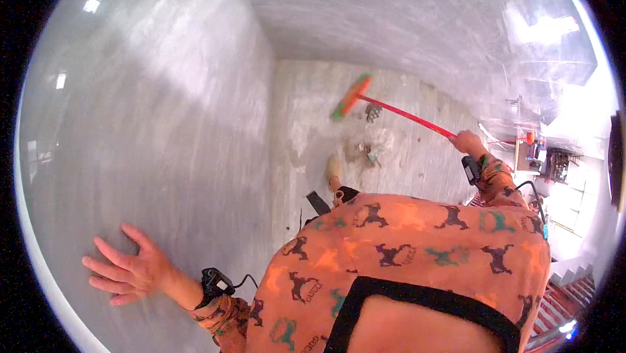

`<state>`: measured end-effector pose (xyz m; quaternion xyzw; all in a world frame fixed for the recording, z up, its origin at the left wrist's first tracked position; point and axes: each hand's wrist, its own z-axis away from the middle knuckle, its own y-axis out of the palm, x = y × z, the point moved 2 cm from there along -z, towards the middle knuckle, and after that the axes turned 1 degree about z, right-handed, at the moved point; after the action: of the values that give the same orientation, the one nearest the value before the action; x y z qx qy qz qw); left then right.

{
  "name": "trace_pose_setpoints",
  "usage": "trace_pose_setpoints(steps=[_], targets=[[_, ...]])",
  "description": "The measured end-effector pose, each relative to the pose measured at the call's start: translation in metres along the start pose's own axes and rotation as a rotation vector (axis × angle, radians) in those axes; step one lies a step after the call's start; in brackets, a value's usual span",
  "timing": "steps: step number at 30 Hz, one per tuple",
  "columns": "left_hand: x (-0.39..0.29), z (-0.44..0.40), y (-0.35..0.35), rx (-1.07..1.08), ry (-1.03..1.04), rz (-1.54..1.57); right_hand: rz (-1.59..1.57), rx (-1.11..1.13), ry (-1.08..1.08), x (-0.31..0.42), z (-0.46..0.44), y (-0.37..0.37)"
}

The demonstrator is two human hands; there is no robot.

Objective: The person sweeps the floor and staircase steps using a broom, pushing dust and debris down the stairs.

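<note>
My right hand (468,143) is closed around the end of a long red broom handle. The broom (407,115) reaches out to the left, and its orange and green head, slightly blurred, is over the floor near the wall corner. My left hand (134,273) has its fingers spread, held flat at the grey wall (176,177) on the left; whether the palm presses on it I cannot tell. Below the broom lies a small pile of debris (370,153), with a dark patterned piece (373,113) close to the broom head.
Smooth grey walls meet in a corner ahead, above a pale, stained floor (300,92). One beige shoe (334,168) shows below my body. Stacked items (554,162) stand far off at the right. Stairs with red-striped edges (570,307) appear at the lower right.
</note>
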<state>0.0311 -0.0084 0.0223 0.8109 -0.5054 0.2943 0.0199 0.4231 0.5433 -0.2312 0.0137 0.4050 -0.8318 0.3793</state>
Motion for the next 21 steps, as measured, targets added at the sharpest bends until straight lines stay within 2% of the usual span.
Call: trace_pose_setpoints(steps=[2, 6, 7, 9, 11, 13, 18, 21], targets=[[0.0, 0.001, -0.001, -0.007, -0.005, -0.005, 0.072, 0.015, -0.095, 0.042, -0.012, -0.022], [0.0, 0.0, 0.004, -0.151, 0.014, 0.2, 0.054, -0.231, -0.31, 0.165, -0.077, -0.072], [-0.001, -0.001, 0.005, -0.2, 0.022, 0.265, 0.077, -0.211, -0.401, 0.196, -0.097, -0.084], [0.0, -0.002, 0.003, -0.19, 0.021, 0.257, 0.063, -0.257, -0.408, 0.263, -0.124, -0.106], [-0.006, -0.006, 0.007, -0.177, 0.021, 0.261, 0.033, -0.233, -0.407, 0.296, -0.132, -0.136], [-0.006, -0.006, 0.007, -0.217, 0.03, 0.227, -0.027, -0.154, -0.402, 0.288, -0.151, -0.128], [-0.003, -0.008, 0.004, -0.141, 0.046, 0.144, -0.111, 0.062, -0.407, 0.219, -0.166, -0.066], [-0.001, -0.013, 0.003, -0.129, 0.044, 0.154, 0.011, 0.016, -0.363, 0.203, -0.111, -0.097]])
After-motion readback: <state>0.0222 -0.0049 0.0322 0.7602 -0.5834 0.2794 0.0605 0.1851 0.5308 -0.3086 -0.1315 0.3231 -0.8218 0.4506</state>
